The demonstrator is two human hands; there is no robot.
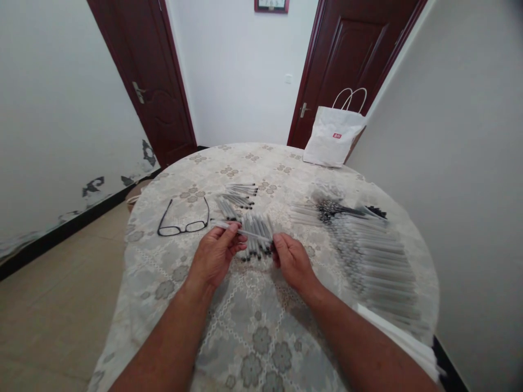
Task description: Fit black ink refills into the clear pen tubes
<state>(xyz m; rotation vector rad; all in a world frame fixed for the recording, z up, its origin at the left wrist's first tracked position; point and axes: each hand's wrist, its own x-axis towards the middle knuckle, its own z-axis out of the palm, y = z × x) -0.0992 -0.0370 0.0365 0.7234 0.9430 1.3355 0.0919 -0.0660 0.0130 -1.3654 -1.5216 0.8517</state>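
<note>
A slim whitish pen point(254, 236) spans the space between my two hands, slightly tilted down to the right. My left hand point(214, 255) pinches it near its left end between thumb and fingers. My right hand point(291, 258) is closed on its dark right end; the fingertips hide what exactly sits there. Beneath and just behind lies a group of similar pens point(257, 222) with black tips toward me. Farther back, more black-tipped pens point(242, 189) are fanned out on the table.
A large stack of whitish pen tubes point(376, 256) covers the table's right side, with small black parts point(327, 211) at its far end. Black-framed glasses point(180, 230) rest at left. A white paper bag point(333, 139) stands at the back right of the cloth-covered round table point(253, 348).
</note>
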